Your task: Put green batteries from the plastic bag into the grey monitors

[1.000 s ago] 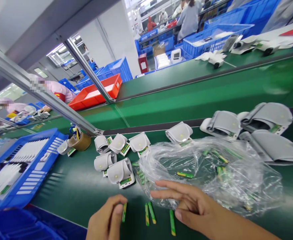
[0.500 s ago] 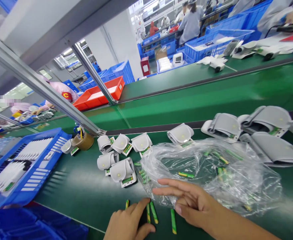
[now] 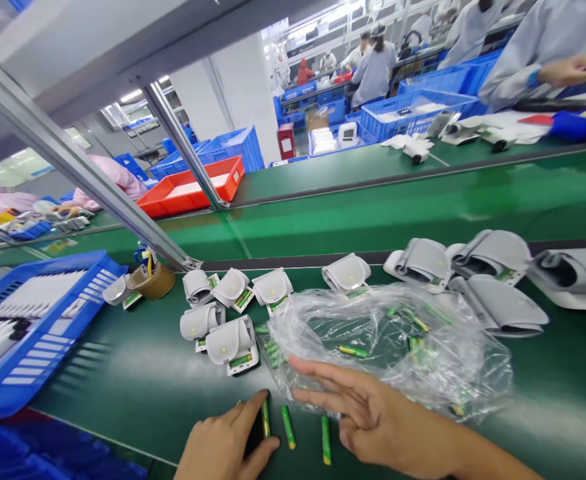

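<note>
My left hand (image 3: 225,440) rests low on the green bench, its index finger and thumb closed on the two ends of a green battery (image 3: 266,420). Just right of it lies a loose battery (image 3: 288,427), and another battery (image 3: 326,440) lies near my right thumb. My right hand (image 3: 377,413) is held over the near edge of a clear plastic bag (image 3: 303,320), fingers stretched out and nothing in them. Several green batteries (image 3: 353,351) show in or under the crumpled bag. Left of the bag, grey folded cuffs (image 3: 230,340) sit on white devices with batteries showing.
More cuffed devices (image 3: 493,257) line the bench's back edge at right. At left stand a blue basket (image 3: 57,340) of white units and a brown tape roll (image 3: 155,283) holding tools. A metal post (image 3: 97,180) slants across. Co-workers sit beyond the green conveyor (image 3: 323,213).
My view has shifted slightly, so the bench items sit further left. The battery at my left hand has moved away from its neighbour. My right hand stays open by the bag.
</note>
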A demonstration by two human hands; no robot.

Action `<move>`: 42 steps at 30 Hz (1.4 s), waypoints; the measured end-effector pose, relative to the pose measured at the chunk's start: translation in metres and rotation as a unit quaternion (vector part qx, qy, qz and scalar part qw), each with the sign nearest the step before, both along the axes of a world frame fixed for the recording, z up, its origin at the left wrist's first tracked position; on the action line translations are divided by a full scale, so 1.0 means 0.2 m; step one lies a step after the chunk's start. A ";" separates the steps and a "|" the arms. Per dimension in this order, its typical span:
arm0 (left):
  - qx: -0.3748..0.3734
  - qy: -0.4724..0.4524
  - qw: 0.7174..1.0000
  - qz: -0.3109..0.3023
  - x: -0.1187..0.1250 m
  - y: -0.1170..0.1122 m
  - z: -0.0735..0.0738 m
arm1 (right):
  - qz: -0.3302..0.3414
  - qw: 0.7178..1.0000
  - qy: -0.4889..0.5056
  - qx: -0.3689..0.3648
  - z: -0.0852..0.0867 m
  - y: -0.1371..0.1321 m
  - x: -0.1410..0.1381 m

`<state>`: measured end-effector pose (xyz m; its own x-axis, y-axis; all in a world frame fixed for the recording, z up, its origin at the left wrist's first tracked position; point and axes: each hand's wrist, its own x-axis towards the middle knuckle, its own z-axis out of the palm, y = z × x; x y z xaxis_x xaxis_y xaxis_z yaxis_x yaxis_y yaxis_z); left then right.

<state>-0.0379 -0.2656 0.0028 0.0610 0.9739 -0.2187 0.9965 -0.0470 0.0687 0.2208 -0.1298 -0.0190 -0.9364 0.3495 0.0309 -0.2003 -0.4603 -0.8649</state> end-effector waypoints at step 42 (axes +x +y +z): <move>0.255 -0.042 0.962 -0.083 0.14 0.03 -0.04 | -0.042 0.993 0.006 -0.113 0.01 0.10 0.02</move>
